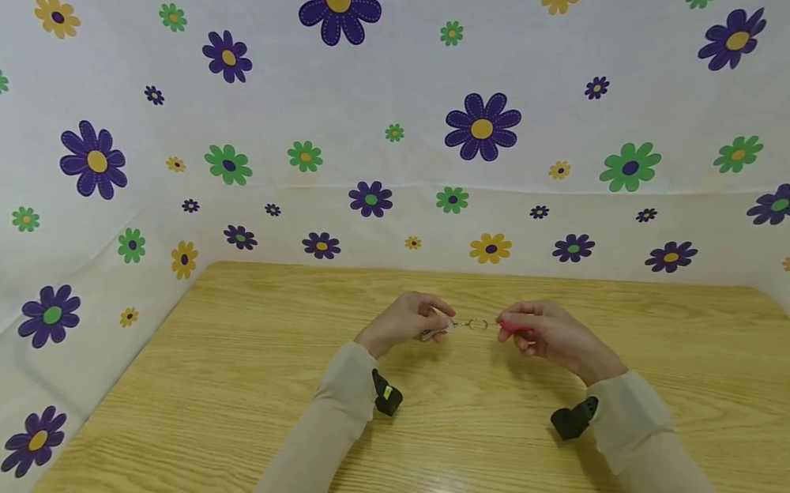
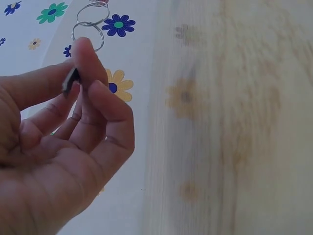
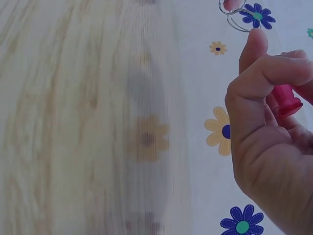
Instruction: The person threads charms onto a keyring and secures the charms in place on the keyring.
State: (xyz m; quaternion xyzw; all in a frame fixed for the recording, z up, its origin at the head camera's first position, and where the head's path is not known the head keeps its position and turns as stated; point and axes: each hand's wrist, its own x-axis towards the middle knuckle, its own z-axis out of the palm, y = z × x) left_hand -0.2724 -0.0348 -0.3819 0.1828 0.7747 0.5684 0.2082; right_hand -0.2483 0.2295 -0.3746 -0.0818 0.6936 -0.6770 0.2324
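Above the table, my left hand pinches a small, flat silvery metal piece; in the left wrist view its dark end pokes out between thumb and fingers. Opposite it, my right hand holds a small pinkish-red object, whose flared end shows below the fingers in the right wrist view. Thin metal rings span the gap between the hands. Two of these rings look linked in the left wrist view. The fingers cover much of both held things, so their exact kinds are unclear.
A light wooden table spreads beneath both arms. White cloth with printed flowers stands as a wall behind and at the sides. Each sleeve carries a black wrist camera.
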